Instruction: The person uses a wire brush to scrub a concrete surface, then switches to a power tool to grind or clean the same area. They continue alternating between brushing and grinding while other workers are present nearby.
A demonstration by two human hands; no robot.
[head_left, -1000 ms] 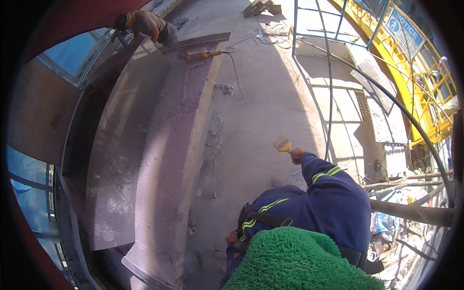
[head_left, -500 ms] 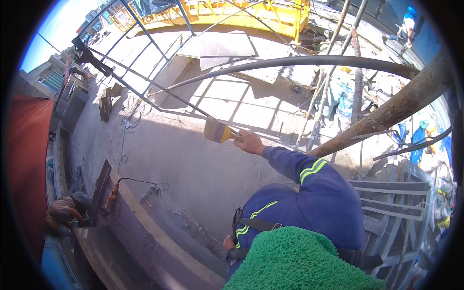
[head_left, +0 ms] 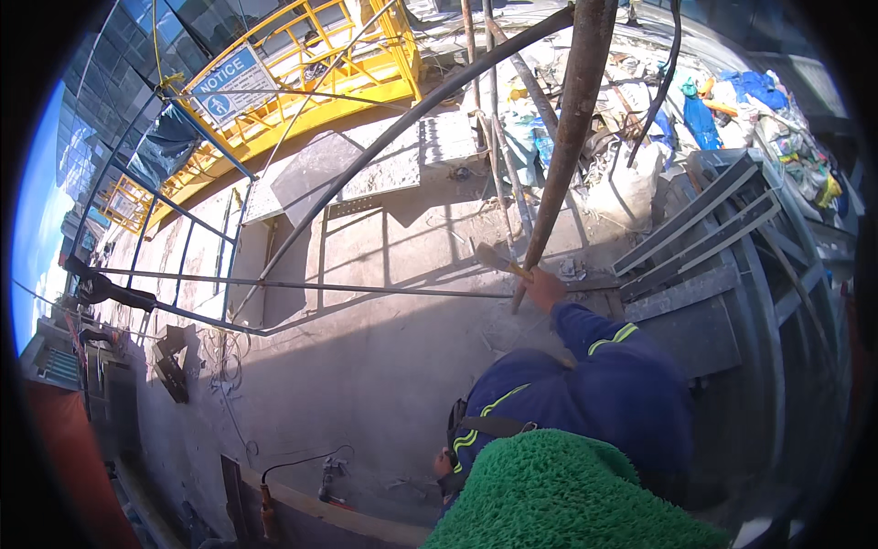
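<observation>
My right hand (head_left: 546, 288) is stretched out in front of me in a blue sleeve with yellow reflective stripes. It grips a flat paintbrush (head_left: 495, 258) with a yellow handle, bristles pointing left. The brush is right beside a rusty upright pipe (head_left: 572, 137) that rises past my hand. Only a small part of my left hand (head_left: 444, 464) shows, tucked low against my chest by a black strap; its grip is hidden. A green fuzzy cloth (head_left: 567, 499) fills the lower edge.
Thin scaffold tubes (head_left: 302, 288) cross a concrete slab (head_left: 366, 366). A yellow railing (head_left: 302, 55) with a blue sign stands far left. Grey steel channels (head_left: 704, 229) lie on the right, with rubble and bags (head_left: 732, 101) behind. A corded power tool (head_left: 329, 476) sits by a steel beam below.
The view has swung round sharply. The steel plates and the other person have left the picture; the yellow railing, rusty pipe and rubble came in. My right hand still holds the brush out.
</observation>
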